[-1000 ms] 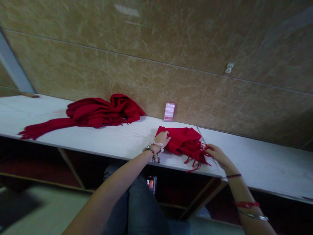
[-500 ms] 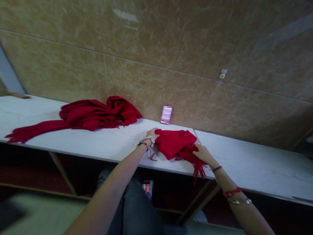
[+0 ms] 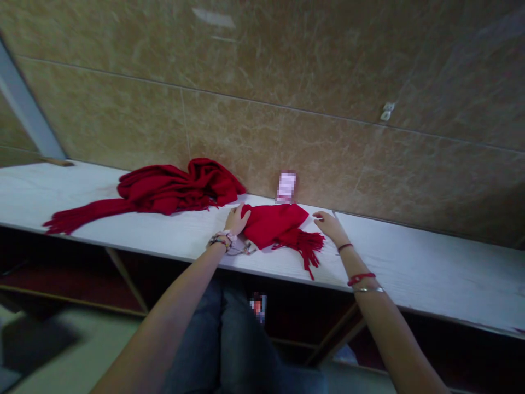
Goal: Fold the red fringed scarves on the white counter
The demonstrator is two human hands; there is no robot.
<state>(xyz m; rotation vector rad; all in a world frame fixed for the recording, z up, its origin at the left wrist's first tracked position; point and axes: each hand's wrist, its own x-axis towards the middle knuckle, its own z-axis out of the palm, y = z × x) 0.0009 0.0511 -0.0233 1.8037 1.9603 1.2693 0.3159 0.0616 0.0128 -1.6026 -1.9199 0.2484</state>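
A small folded red scarf [image 3: 273, 221] with a fringed end lies on the white shelf top [image 3: 394, 257] in front of me. My left hand [image 3: 237, 220] grips its left edge, thumb on top and the other fingers at the far corner. My right hand [image 3: 328, 225] is off the scarf, just past its right corner. Its fingers are loosely bent and a little apart, with nothing in them. The fringe [image 3: 309, 246] spreads toward the front edge. To the left lies a larger bunched red scarf [image 3: 164, 189], one fringed end trailing left.
A phone [image 3: 286, 187] with a blurred screen leans on the tiled wall [image 3: 262, 71] behind the folded scarf. A small brown piece [image 3: 57, 162] lies at the far left of the shelf. Dark open compartments [image 3: 74, 273] run beneath the top. My legs [image 3: 233, 339] are close to the front edge.
My right hand has let go of the fringe and moved away from it, toward the wall. The folded scarf has shifted left and slightly back with my left hand. The view has also shifted slightly.
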